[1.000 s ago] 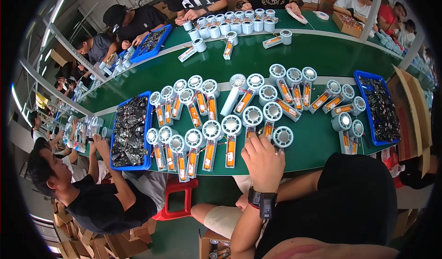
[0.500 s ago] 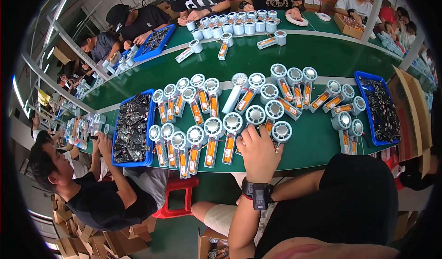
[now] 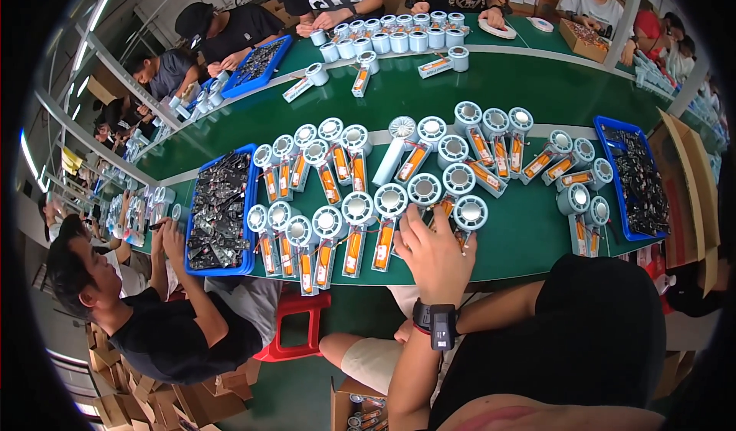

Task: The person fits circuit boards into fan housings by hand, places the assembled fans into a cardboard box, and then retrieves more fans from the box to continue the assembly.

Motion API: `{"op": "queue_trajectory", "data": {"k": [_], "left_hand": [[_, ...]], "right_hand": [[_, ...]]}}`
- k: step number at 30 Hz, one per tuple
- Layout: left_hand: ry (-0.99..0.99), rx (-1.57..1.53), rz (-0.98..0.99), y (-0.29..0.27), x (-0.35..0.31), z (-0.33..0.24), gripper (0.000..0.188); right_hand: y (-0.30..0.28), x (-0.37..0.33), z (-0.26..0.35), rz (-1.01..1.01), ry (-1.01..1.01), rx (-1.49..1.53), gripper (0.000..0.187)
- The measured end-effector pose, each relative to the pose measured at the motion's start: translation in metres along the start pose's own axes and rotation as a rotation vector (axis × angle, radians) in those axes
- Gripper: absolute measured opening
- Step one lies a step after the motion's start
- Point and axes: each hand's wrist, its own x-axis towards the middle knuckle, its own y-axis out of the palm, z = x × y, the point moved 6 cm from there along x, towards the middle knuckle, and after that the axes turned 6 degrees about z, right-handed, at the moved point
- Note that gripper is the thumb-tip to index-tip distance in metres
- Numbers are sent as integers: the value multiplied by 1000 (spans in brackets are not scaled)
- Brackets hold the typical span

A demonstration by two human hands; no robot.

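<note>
My left hand (image 3: 437, 256), with a black watch (image 3: 442, 327) at its wrist, reaches over the near table edge. Its bent fingers sit around the open handles of a few pale blue handheld fans, at a handle with an orange battery (image 3: 442, 215); the palm hides most of them. One fan head (image 3: 471, 212) lies by the thumb, another fan head (image 3: 425, 189) just beyond the fingertips. Below the edge, my right hand (image 3: 403, 330) shows only partly behind the left wrist. More fans (image 3: 357, 208) with orange batteries and loose wires lie in rows to the left.
Blue trays of dark parts stand at left (image 3: 222, 216) and right (image 3: 632, 182); a cardboard box (image 3: 686, 193) is beyond the right one. A co-worker (image 3: 153, 308) sits at left near a red stool (image 3: 295, 327). Across the green table (image 3: 253, 136), others work behind fan rows.
My left hand stays among the same fans and shifts slightly. The fan head by the thumb sits a little farther from me. The view has moved a little.
</note>
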Motion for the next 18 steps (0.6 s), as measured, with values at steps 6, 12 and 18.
{"op": "queue_trajectory", "data": {"k": [6, 12, 18], "left_hand": [[-88, -61, 88, 7, -2, 11, 73], [-99, -64, 80, 11, -1, 10, 71], [-148, 19, 288, 16, 17, 10, 70]], "right_hand": [[29, -1, 41, -2, 37, -78, 20], [49, -8, 73, 59, 133, -519, 19], [62, -21, 124, 148, 229, -897, 19]]}}
